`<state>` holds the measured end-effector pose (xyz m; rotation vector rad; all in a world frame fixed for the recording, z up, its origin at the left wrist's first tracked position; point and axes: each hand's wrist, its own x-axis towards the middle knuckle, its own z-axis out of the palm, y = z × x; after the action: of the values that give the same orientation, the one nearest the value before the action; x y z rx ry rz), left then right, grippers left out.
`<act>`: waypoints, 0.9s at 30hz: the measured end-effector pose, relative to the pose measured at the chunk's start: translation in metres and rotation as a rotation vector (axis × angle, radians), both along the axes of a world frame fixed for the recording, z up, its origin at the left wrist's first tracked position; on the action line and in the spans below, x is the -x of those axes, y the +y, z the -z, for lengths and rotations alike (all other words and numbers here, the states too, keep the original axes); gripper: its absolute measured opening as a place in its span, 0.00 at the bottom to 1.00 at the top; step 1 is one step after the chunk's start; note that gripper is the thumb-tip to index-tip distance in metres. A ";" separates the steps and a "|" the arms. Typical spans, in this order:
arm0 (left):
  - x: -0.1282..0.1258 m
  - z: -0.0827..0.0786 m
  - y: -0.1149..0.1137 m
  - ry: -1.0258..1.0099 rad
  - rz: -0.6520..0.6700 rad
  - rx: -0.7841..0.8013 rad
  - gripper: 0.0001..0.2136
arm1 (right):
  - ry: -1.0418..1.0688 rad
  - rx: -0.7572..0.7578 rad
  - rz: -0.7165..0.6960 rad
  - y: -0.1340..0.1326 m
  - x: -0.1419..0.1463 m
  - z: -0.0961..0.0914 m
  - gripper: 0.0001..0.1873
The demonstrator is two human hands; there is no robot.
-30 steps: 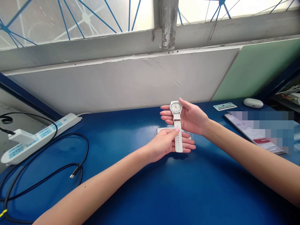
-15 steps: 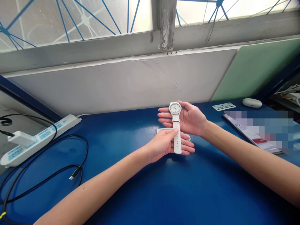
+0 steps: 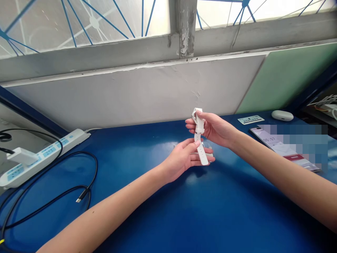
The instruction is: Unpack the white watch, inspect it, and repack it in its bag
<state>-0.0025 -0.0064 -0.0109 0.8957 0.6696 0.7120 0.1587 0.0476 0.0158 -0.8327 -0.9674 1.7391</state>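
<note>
A white wristwatch (image 3: 199, 135) hangs between both hands above the blue table (image 3: 168, 211). My right hand (image 3: 214, 129) grips its case and upper strap at the top, with the dial turned edge-on. My left hand (image 3: 184, 158) pinches the lower strap between thumb and fingers, palm up beneath it. A clear plastic sleeve lies flat on the table under the hands, mostly hidden.
A white power strip (image 3: 39, 154) with a plugged adapter and a looped black cable (image 3: 79, 182) lie at the left. A phone (image 3: 284, 149), a small card (image 3: 250, 119) and a white earbud case (image 3: 282, 115) sit at the right. A grey wall runs behind the table.
My right hand has turned the watch so its dial no longer faces me, and its fingers have closed round the case. My left hand has shifted slightly up along the strap.
</note>
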 end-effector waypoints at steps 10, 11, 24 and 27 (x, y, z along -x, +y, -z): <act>0.004 0.001 0.001 0.123 0.022 -0.087 0.13 | -0.070 -0.067 -0.214 -0.007 0.005 0.010 0.15; 0.004 0.002 0.001 0.122 0.024 -0.096 0.13 | -0.068 -0.064 -0.254 -0.008 0.005 0.011 0.16; 0.007 0.001 -0.003 0.055 0.187 -0.004 0.15 | 0.130 0.022 -0.365 -0.008 0.005 0.014 0.17; 0.007 0.002 -0.003 0.050 0.178 -0.003 0.14 | 0.142 0.048 -0.365 -0.009 0.006 0.012 0.17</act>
<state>-0.0099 -0.0095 -0.0128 0.9655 0.6248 0.5333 0.1527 0.0383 0.0036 -0.5761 -1.0314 2.1090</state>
